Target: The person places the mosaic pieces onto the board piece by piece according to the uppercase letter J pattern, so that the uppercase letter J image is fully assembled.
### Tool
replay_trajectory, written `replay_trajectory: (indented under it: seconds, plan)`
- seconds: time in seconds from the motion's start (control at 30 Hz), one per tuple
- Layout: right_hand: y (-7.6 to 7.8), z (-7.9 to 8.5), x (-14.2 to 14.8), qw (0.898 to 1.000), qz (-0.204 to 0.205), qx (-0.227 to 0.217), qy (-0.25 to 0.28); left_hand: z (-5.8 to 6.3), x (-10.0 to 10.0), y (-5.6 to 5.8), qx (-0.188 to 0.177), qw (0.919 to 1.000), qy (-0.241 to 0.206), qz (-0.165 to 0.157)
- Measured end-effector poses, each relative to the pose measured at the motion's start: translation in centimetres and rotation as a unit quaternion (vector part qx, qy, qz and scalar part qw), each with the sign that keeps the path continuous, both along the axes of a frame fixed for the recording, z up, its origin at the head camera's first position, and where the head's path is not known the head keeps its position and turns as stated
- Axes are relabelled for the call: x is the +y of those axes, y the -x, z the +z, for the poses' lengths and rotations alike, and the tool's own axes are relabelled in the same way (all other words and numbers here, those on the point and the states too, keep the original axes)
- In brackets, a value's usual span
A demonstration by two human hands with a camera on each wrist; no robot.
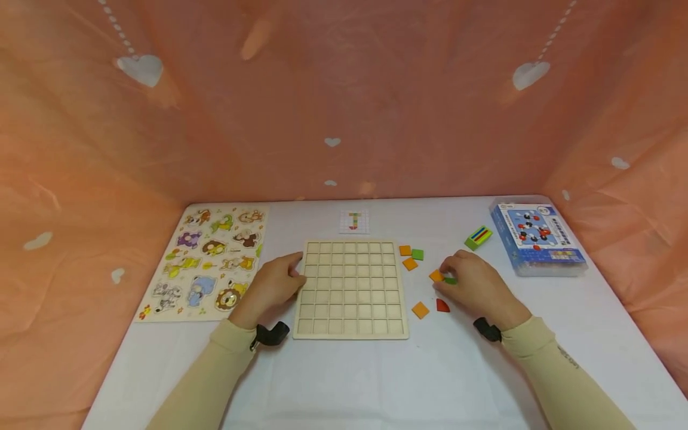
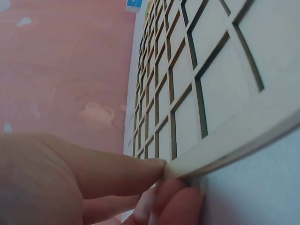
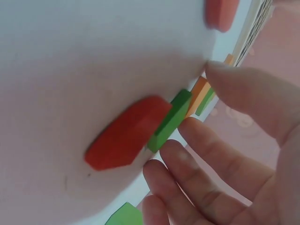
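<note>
A pale wooden grid board (image 1: 349,290) lies flat on the table, its square cells bare. My left hand (image 1: 274,285) grips the board's left edge, the thumb on the rim and the other fingers curled against the side, as the left wrist view shows. To the right of the board, my right hand (image 1: 473,283) hovers low over small tiles, thumb and fingers apart. Between them lie an orange tile (image 1: 436,275) and a green tile (image 1: 450,280), partly covered by the hand. A red quarter-round piece (image 1: 442,305) sits below the thumb; a red piece (image 3: 129,133) shows close in the right wrist view.
Orange tiles (image 1: 410,264) and a green tile (image 1: 417,254) lie beside the board; another orange tile (image 1: 420,310) is nearer. Behind stands a pattern card (image 1: 361,221). An animal puzzle (image 1: 215,257) is left; a striped green block (image 1: 478,237) and boxed set (image 1: 539,237) are right.
</note>
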State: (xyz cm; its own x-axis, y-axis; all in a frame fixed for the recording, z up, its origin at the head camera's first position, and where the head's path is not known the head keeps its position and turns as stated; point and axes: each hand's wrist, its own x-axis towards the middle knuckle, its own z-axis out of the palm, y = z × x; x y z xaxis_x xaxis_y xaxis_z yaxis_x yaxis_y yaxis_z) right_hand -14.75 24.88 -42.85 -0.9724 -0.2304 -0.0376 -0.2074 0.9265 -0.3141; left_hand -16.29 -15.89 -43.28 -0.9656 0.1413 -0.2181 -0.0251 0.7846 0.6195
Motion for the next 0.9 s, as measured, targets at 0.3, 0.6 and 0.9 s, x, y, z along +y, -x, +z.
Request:
replay_trajectory:
  seconds: [0.3,0.6,0.9]
  plan:
    - [0.1,-0.2,0.1,1.000,-0.012,-0.009,0.015,-0.4,-0.3,0.3,-0.025,0.9992,-0.031,-0.001]
    - [0.6,0.2,-0.6,0.999,-0.012,-0.025,0.037,-0.4,-0.6,0.4,-0.069,0.9948,-0.073,0.017]
    - [2.3,1.1,-4.4,0.998,0.007,-0.011,0.056,-0.3,-0.7,0.4,-0.073,0.9929,-0.092,0.022]
